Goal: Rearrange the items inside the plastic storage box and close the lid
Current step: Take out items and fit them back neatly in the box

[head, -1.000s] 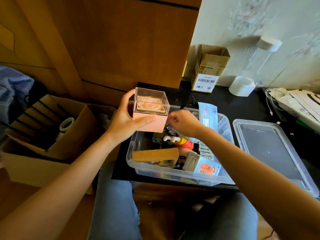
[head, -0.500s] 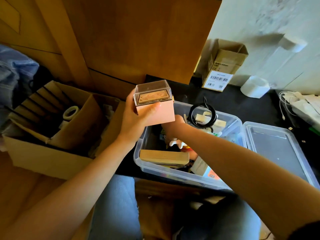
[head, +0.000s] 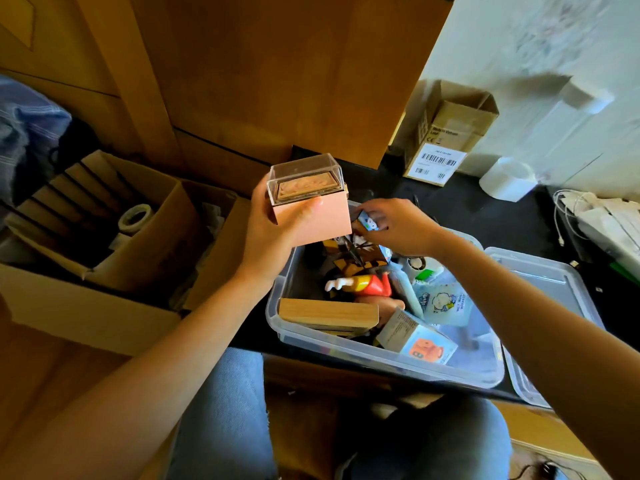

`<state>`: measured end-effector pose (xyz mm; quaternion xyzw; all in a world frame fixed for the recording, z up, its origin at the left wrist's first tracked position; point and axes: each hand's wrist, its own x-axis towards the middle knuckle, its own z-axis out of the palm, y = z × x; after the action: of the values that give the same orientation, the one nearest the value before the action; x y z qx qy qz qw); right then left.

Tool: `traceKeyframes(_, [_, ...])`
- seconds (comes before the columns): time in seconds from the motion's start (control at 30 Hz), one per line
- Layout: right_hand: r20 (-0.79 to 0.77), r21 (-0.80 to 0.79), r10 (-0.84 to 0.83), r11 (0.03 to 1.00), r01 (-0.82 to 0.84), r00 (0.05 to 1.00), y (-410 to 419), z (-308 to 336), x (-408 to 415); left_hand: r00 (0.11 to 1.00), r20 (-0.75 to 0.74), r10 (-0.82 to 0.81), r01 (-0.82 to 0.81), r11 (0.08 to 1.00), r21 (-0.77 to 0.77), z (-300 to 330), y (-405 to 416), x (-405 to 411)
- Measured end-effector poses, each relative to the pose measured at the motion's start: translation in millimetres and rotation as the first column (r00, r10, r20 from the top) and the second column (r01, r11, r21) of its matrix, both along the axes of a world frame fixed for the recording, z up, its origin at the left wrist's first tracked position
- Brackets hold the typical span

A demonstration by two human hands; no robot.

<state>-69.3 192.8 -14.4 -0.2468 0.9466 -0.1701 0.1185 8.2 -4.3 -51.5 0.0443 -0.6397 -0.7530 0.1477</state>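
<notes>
Clear plastic storage box [head: 349,344] sits open on black counter [head: 485,216], clear lid [head: 554,282] beside it. Left hand [head: 273,230] grips pink clear-topped box [head: 311,202]; right hand [head: 398,225] pinches small blue-white packet [head: 367,222] above it.

Behind the plastic storage box [head: 381,356], against the wall, stood an open cardboard carton [head: 446,133]. Its brown side carried small dark print that appeared to read "Made in Vietnam" (the line below it was too blurred to make out). Under that print sat a white label [head: 437,163] with several barcodes; its digits could not be read. Inside the storage box, a small packet [head: 441,303] and a small carton [head: 414,336] bore fine printing, all illegible.
</notes>
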Motion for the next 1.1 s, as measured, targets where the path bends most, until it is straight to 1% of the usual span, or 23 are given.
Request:
traceKeyframes(0.07, [0.032,-0.122,-0.044,0.991,0.048,0.999,7,7,2,1.0,0.0,0.001,-0.001,1.0,0.006,1,1,0])
traceKeyframes(0.1, [0.076,-0.198,-0.074,0.976,0.088,0.994,10,8,2,1.0,0.0,0.003,-0.003,1.0,0.012,2,2,-1])
traceKeyframes(0.2, [0.238,-0.424,-0.138,0.876,0.23,0.962,13,9,6,1.0,-0.025,0.016,-0.016,1.0,0.013,5,5,-2])
traceKeyframes(0.3, [0.304,-0.507,-0.143,0.813,0.287,0.942,9,5,12,0.999,-0.046,0.013,-0.012,1.0,0.013,10,6,-5])
traceKeyframes(0.37, [0.324,-0.499,-0.13,0.818,0.286,0.937,0,-3,19,0.999,-0.051,-0.001,0.002,1.0,0.016,11,7,-5])
traceKeyframes(0.43, [0.351,-0.433,-0.062,0.874,0.22,0.934,-10,-13,23,0.998,-0.056,-0.021,0.021,1.0,0.007,12,8,-5])
traceKeyframes(0.5, [0.359,-0.314,-0.03,0.937,0.151,0.933,-13,-19,24,0.997,-0.062,-0.052,0.051,0.999,-0.014,11,9,-4])
traceKeyframes(0.53, [0.329,-0.224,-0.037,0.968,0.116,0.944,-11,-20,23,0.996,-0.058,-0.065,0.063,0.998,-0.025,10,10,-4])
traceKeyframes(0.57, [0.27,-0.091,-0.028,0.994,0.054,0.963,-8,-20,23,0.996,-0.053,-0.074,0.072,0.997,-0.034,9,11,-3])
traceKeyframes(0.6, [0.217,0.085,0.009,0.996,-0.028,0.976,-3,-20,23,0.995,-0.049,-0.083,0.081,0.996,-0.042,7,13,-2])
traceKeyframes(0.63, [0.212,0.26,0.054,0.959,-0.11,0.976,1,-20,24,0.995,-0.048,-0.093,0.09,0.995,-0.053,5,14,-1])
traceKeyframes(0.67, [0.252,0.405,0.081,0.896,-0.181,0.964,4,-21,27,0.993,-0.05,-0.104,0.1,0.993,-0.068,4,15,0])
traceKeyframes(0.7, [0.304,0.506,0.076,0.831,-0.229,0.949,6,-23,31,0.992,-0.054,-0.118,0.113,0.99,-0.088,3,16,1])
traceKeyframes(0.73, [0.338,0.562,0.066,0.786,-0.257,0.939,6,-25,35,0.989,-0.06,-0.133,0.126,0.986,-0.108,2,17,2])
traceKeyframes(0.77, [0.338,0.584,0.068,0.767,-0.265,0.939,5,-27,38,0.987,-0.064,-0.146,0.137,0.983,-0.126,2,18,2])
traceKeyframes(0.8, [0.311,0.582,0.085,0.77,-0.261,0.947,4,-27,40,0.986,-0.064,-0.157,0.147,0.98,-0.137,2,18,2])
traceKeyframes(0.9, [0.151,0.549,0.161,0.807,-0.219,0.975,6,-22,42,0.981,-0.052,-0.187,0.178,0.973,-0.145,2,19,2])
traceKeyframes(0.97, [-0.008,0.514,0.143,0.849,-0.119,0.99,11,-18,41,0.982,-0.051,-0.184,0.174,0.972,-0.157,2,21,1])
traceKeyframes(1.03, [-0.141,0.461,0.061,0.888,0.011,0.988,16,-12,38,0.983,-0.05,-0.176,0.166,0.972,-0.166,2,23,-1])
traceKeyframes(1.07, [-0.15,0.442,0.046,0.897,0.025,0.988,19,-10,37,0.983,-0.05,-0.177,0.166,0.972,-0.168,2,25,-2])
traceKeyframes(1.1, [-0.119,0.426,0.049,0.905,0.007,0.992,23,-9,36,0.983,-0.048,-0.179,0.168,0.971,-0.17,3,26,-4])
